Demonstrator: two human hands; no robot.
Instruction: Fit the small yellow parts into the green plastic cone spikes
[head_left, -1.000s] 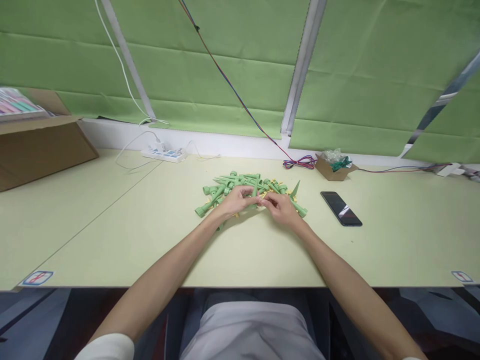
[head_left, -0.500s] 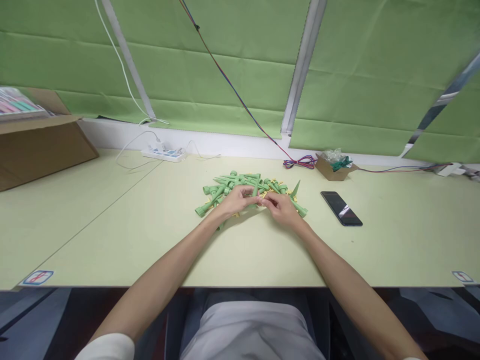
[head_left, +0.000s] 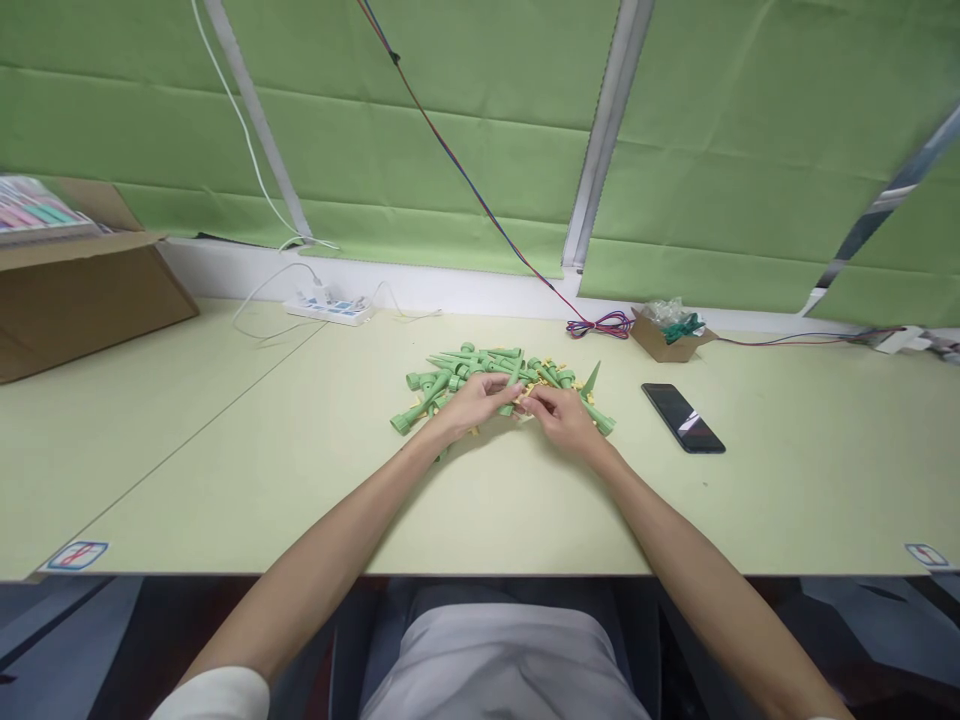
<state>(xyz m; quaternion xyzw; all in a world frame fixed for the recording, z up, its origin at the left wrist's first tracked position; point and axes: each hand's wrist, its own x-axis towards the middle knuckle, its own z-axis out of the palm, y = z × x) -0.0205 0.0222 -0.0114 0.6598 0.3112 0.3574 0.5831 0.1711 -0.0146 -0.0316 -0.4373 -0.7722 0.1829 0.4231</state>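
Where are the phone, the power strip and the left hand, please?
Phone [head_left: 683,418]: head view, middle of its dark screen.
Power strip [head_left: 346,312]: head view, right part of its top.
Left hand [head_left: 474,402]: head view, back of the hand.

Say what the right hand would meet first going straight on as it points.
Likely the green spike in the left hand, just ahead of the right hand; depth is unclear.

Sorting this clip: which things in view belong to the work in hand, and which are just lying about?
In the work:
- green spike in the left hand
- loose green pieces
- small yellow pieces among them

Apparently just lying about:
- phone
- small open box
- coiled wire
- power strip
- large cardboard box
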